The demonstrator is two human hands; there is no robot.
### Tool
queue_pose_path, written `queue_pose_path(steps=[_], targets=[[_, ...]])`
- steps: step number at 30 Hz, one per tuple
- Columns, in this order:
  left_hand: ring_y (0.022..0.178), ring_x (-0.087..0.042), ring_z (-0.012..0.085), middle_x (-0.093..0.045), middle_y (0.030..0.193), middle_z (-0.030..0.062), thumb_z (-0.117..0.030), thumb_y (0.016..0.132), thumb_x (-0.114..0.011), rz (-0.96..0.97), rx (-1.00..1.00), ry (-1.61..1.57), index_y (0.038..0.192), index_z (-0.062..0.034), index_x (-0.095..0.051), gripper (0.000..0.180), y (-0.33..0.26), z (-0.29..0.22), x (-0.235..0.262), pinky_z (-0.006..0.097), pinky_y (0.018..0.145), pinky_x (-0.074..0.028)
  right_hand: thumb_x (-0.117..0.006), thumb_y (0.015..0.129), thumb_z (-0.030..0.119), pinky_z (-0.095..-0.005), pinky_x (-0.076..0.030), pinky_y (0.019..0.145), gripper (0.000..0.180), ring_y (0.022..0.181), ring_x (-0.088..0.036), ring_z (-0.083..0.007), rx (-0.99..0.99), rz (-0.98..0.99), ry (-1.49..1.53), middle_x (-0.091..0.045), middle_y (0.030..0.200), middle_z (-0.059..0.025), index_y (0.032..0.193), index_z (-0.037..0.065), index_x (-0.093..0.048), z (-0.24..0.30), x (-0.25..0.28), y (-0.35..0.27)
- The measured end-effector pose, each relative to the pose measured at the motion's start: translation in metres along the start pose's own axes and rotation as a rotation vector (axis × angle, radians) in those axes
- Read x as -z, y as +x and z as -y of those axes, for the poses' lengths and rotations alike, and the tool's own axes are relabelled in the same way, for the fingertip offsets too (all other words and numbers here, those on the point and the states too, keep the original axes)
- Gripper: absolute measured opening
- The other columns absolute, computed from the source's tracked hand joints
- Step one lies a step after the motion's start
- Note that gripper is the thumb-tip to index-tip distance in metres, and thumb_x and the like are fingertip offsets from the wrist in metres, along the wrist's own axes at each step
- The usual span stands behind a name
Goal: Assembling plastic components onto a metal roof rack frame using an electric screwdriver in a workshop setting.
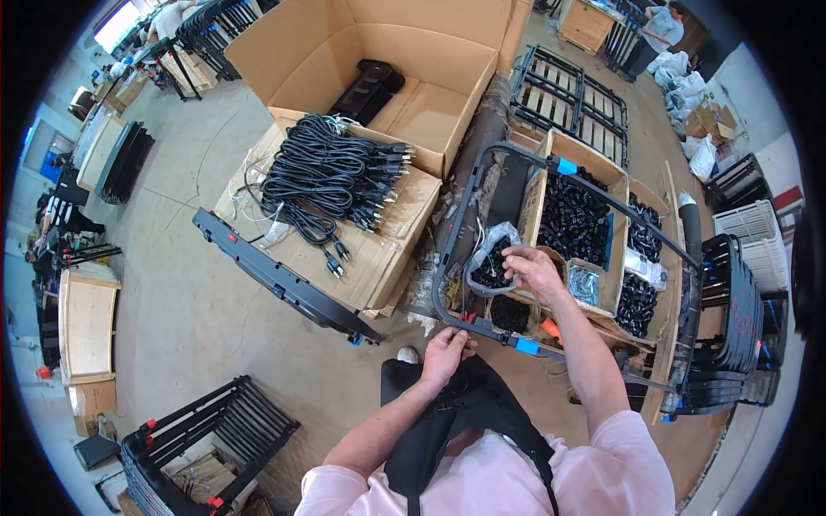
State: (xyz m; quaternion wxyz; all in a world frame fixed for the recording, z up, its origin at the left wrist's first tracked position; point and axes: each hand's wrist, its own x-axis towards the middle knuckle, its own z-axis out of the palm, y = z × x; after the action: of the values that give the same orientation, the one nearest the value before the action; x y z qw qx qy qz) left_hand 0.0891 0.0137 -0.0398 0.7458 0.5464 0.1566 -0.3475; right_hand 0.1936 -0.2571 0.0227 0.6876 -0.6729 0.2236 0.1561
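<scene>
A black tubular frame (pixel 449 230) with rounded corners and blue clips (pixel 527 347) lies across the parts boxes in front of me. My left hand (pixel 447 355) is at its near bar, with curled fingers closed against the tube beside a small red piece (pixel 467 317). Inside the frame's outline, my right hand (pixel 533 273) is over a plastic-lined container (pixel 494 288) of small black parts. Its thumb and fingers are pinched together at the container's right side. Whatever they hold is too small to make out.
Wooden bins hold black fittings (pixel 572 215) and silver screws (pixel 583 284). Bundled black power cords (pixel 314 176) lie on cardboard to the left, by an open carton (pixel 430 52). A long black panel (pixel 275 273) leans there. Stacked frames (pixel 215 439) stand lower left. Another person (pixel 661 34) is far right.
</scene>
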Motion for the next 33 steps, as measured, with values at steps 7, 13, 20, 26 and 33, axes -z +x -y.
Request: queue_pose_path(steps=[7, 13, 20, 26, 33], targets=[[0.08, -0.069, 0.0118, -0.075, 0.096, 0.0062, -0.023, 0.109, -0.058, 0.006, -0.005, 0.015, 0.108, -0.0032, -0.069, 0.023, 0.004, 0.001, 0.003, 0.027, 0.073, -0.056, -0.068, 0.102, 0.019, -0.0274, -0.058, 0.068, 0.03, 0.085, -0.072, -0.0171, 0.122, -0.012, 0.25, -0.072, 0.1, -0.0113, 0.122, -0.003, -0.062, -0.001, -0.04, -0.097], [0.081, -0.069, 0.0119, -0.074, 0.093, 0.0054, -0.024, 0.108, -0.059, 0.01, 0.003, 0.065, 0.108, -0.0017, -0.069, 0.024, 0.001, -0.01, 0.007, 0.027, 0.072, -0.057, -0.068, 0.103, 0.019, -0.0285, -0.059, 0.068, 0.033, 0.085, -0.073, -0.0204, -0.054, 0.1, 0.339, -0.071, 0.105, -0.0139, 0.125, -0.002, -0.057, -0.063, -0.07, -0.174], [0.066, -0.067, 0.0134, -0.069, 0.086, 0.0053, -0.028, 0.105, -0.066, -0.021, 0.081, 0.203, 0.104, -0.0005, -0.066, 0.027, 0.005, -0.017, 0.017, 0.028, 0.06, -0.056, -0.066, 0.104, 0.019, -0.0309, -0.059, 0.072, 0.03, 0.089, -0.072, -0.0198, -0.318, -0.198, 0.67, -0.072, 0.106, -0.0119, 0.126, 0.0, -0.061, -0.145, -0.108, -0.153], [0.065, -0.068, 0.0154, -0.068, 0.083, 0.0041, -0.028, 0.103, -0.069, 0.028, 0.144, 0.172, 0.109, -0.0025, -0.063, 0.027, 0.014, -0.02, 0.02, 0.03, 0.056, -0.053, -0.063, 0.106, 0.018, -0.0372, -0.055, 0.08, 0.016, 0.093, -0.068, -0.0189, -0.206, -0.134, 0.805, -0.072, 0.109, -0.0054, 0.117, 0.009, -0.07, -0.154, -0.136, -0.098], [0.06, -0.065, 0.0148, -0.068, 0.08, 0.0045, -0.027, 0.102, -0.069, 0.034, 0.181, 0.124, 0.104, -0.0011, -0.065, 0.026, 0.004, -0.041, 0.019, 0.029, 0.051, -0.05, -0.063, 0.105, 0.018, -0.0319, -0.052, 0.065, 0.015, 0.083, -0.063, -0.0147, -0.145, -0.155, 0.914, -0.069, 0.097, -0.0005, 0.116, 0.011, -0.07, -0.154, -0.155, -0.094]])
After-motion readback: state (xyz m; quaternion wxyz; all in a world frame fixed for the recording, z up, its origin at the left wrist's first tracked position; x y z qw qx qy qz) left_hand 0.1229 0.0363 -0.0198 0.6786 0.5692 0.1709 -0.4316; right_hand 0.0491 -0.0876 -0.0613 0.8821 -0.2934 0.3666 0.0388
